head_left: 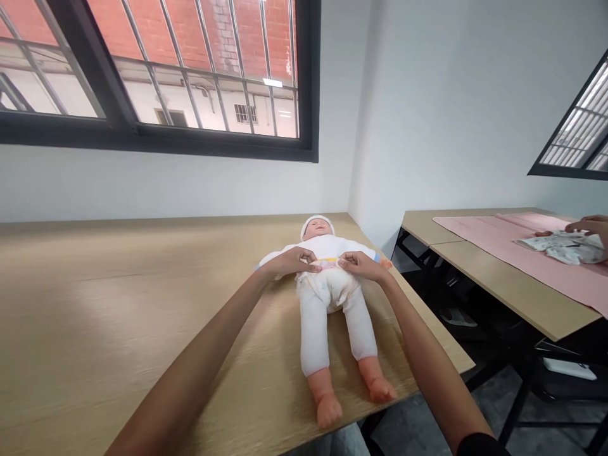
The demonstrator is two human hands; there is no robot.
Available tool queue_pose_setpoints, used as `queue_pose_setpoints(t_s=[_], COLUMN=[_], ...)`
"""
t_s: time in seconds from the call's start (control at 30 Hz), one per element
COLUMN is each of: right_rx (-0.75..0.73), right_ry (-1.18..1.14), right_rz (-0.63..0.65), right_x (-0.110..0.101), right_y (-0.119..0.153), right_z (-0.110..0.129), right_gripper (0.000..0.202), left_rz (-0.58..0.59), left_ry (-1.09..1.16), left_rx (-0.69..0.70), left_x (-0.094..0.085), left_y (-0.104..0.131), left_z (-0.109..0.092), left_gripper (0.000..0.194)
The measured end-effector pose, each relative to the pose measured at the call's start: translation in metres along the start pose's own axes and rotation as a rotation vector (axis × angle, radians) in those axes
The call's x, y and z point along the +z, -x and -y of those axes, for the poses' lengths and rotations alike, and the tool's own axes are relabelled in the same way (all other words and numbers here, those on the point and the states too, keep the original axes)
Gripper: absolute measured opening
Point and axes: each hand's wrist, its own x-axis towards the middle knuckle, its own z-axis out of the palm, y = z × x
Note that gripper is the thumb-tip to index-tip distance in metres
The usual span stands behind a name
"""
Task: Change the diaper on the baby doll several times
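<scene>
Both hands at the waist of a white-clad doll

We have a doll [314, 329] lying on its back toward the right side of the tabletop [142, 304], its head near the far edge and its feet by the near edge. It wears a close white cap [304, 227], a white long-sleeved top and white leggings that leave its reddish-pink feet bare. Its arms spread out to both sides, with blue at the cuffs. Around its hips sits a white diaper [332, 288], puffy and creased, with a yellow strip and some pink marking at the waist.

Our left hand [313, 261] is mostly closed, its fingers drawn together and pinching the diaper at the waist. Our right hand [342, 261] mirrors it from the other side, thumb and fingers closed on the diaper's waist edge. A short stretch of the front shows between the two hands.

Our fingers cover the sides of the waistband, so we cannot make out the fastenings. The marking on the front is too small to read. The diaper's back is hidden under the doll.

To the right, a second table [503, 282] holds a pink cloth [513, 253] and a light patterned garment [570, 248]; another person's hand [591, 225] touching it is cut off by the right edge of our view.
</scene>
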Motion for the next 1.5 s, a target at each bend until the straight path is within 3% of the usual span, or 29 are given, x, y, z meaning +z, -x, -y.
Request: queue_pose_setpoints(t_s=[0.13, 0.23, 0.4, 0.67, 0.83, 1.07, 1.33, 1.5], right_rx=[0.031, 0.029, 0.019, 0.068, 0.06, 0.046, 0.086, 0.123], right_ry=[-0.148, -0.165, -0.238, -0.185, -0.216, -0.147, -0.195, -0.01], right_rz=[0.122, 0.037, -0.066, 0.033, -0.03, -0.218, -0.554, -0.71], right_x=[-0.003, -0.002, 0.0, 0.001, 0.002, 0.008, 0.018, 0.027], right_y=[0.005, 0.007, 0.006, 0.007, 0.007, 0.0, -0.012, -0.01], right_z=[0.004, 0.007, 0.012, 0.019, 0.015, -0.001, -0.03, -0.05], right_gripper=[0.038, 0.038, 0.039, 0.045, 0.045, 0.04, 0.036, 0.032], left_rz=[0.085, 0.082, -0.065, 0.08, 0.09, -0.067, -0.069, -0.064], left_ry=[0.126, 0.076, 0.026, 0.347, 0.28, -0.014, 0.024, 0.054], left_rx=[-0.063, -0.07, -0.002, -0.051, -0.06, -0.002, 0.031, 0.038], left_x=[-0.004, -0.008, -0.006, 0.0, -0.005, -0.002, 0.004, 0.003], left_y=[0.008, 0.009, 0.008, 0.011, 0.01, 0.01, 0.012, 0.014], left_z=[-0.005, -0.01, -0.019, -0.015, -0.014, -0.018, -0.023, -0.027], left_gripper=[0.037, 0.036, 0.035, 0.034, 0.041, 0.027, 0.028, 0.028])
